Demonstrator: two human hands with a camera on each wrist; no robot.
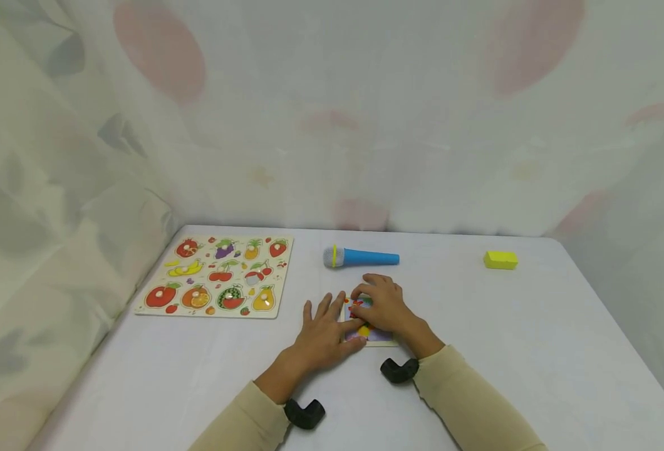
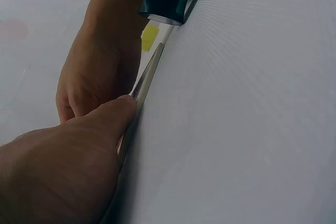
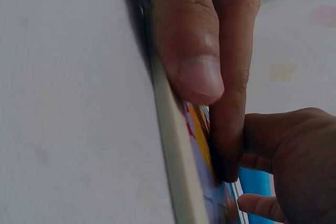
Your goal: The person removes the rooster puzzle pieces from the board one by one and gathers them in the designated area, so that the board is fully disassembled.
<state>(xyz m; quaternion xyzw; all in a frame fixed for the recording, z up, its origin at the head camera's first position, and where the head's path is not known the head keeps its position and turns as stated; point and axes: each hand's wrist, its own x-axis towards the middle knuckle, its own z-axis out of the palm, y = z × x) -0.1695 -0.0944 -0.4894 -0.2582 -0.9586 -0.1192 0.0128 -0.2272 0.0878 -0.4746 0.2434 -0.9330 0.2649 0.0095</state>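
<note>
A small, colourful picture board point(image 1: 379, 342) lies flat on the table in the head view, with both hands over it. My left hand point(image 1: 323, 335) is spread at its left side, the thumb and a finger reaching across the picture. Bent but apart, the fingers of my right hand point(image 1: 385, 304) touch the upper part and hide much of it. In the left wrist view my left hand point(image 2: 68, 166) rests its thumb at the board's edge point(image 2: 152, 69). In the right wrist view the left thumb presses the board point(image 3: 181, 171), beside my right hand point(image 3: 307, 156).
A fruit puzzle board point(image 1: 225, 316) lies on the table's left part. Behind the hands is a blue toy microphone point(image 1: 371, 257) with a grey head. A yellow block point(image 1: 500, 260) sits at the back right. Patterned white cloth hangs behind and at the sides.
</note>
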